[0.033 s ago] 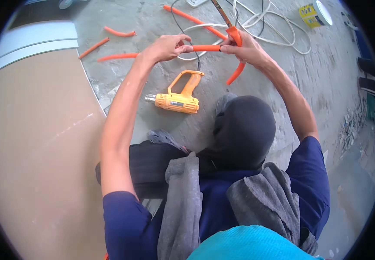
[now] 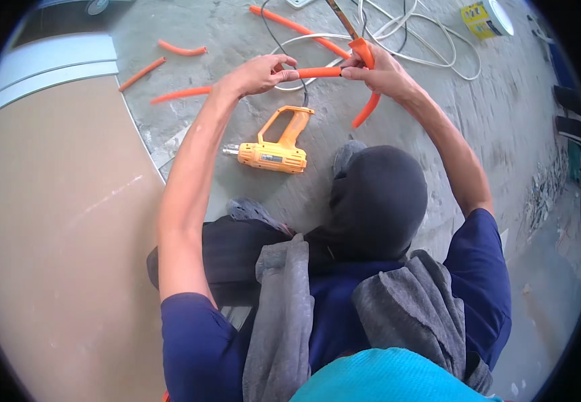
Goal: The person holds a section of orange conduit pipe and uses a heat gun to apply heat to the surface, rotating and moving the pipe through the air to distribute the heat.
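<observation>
My left hand (image 2: 261, 74) is closed on an orange plastic pipe (image 2: 319, 72), thumb along its near side. Past my left wrist, an orange length (image 2: 182, 95) shows, seemingly the same pipe. My right hand (image 2: 383, 72) pinches the pipe's other end near a dark mark. It also grips the orange handle (image 2: 362, 52) of a tool with a long narrow blade (image 2: 341, 18), perhaps a saw, pointing away from me. Below this hand hangs or lies a curved orange piece (image 2: 367, 112); its link to the pipe is hidden. A yellow heat gun (image 2: 273, 155) lies on the floor, nearer me.
Orange pipe pieces (image 2: 182, 48) (image 2: 142, 74) and a longer orange pipe (image 2: 297, 28) lie on the concrete floor. White cable (image 2: 431, 64) loops at the far right beside a yellow-and-white bucket (image 2: 488, 20). A brown board (image 2: 62, 201) covers the left; rubble (image 2: 546, 184) lies right.
</observation>
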The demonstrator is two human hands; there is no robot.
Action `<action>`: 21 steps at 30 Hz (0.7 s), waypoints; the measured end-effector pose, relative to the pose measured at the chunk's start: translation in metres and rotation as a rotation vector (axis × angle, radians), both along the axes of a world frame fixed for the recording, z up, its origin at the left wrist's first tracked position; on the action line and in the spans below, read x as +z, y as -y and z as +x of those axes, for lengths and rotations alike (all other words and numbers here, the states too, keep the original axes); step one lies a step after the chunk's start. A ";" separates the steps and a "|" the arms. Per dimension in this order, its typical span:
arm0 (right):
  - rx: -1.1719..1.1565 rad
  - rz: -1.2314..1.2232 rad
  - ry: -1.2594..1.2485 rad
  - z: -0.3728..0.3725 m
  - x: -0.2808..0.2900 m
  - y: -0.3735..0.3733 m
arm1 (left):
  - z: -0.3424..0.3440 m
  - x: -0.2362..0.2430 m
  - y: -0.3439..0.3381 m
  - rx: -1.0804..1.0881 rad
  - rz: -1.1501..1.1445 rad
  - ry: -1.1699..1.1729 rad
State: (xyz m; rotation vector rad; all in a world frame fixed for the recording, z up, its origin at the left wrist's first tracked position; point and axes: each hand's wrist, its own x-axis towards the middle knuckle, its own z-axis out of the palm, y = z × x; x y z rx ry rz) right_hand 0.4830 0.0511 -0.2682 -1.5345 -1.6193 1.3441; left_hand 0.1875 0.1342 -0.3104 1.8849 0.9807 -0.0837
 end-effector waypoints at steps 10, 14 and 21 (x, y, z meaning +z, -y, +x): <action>-0.311 0.144 0.338 -0.013 0.015 -0.013 | 0.004 0.009 -0.002 0.258 0.088 0.209; -0.231 0.348 0.207 -0.053 0.051 -0.010 | -0.033 0.061 -0.012 0.492 0.199 0.266; 0.303 0.556 0.184 -0.117 0.104 -0.014 | -0.109 0.119 -0.007 0.686 0.358 0.168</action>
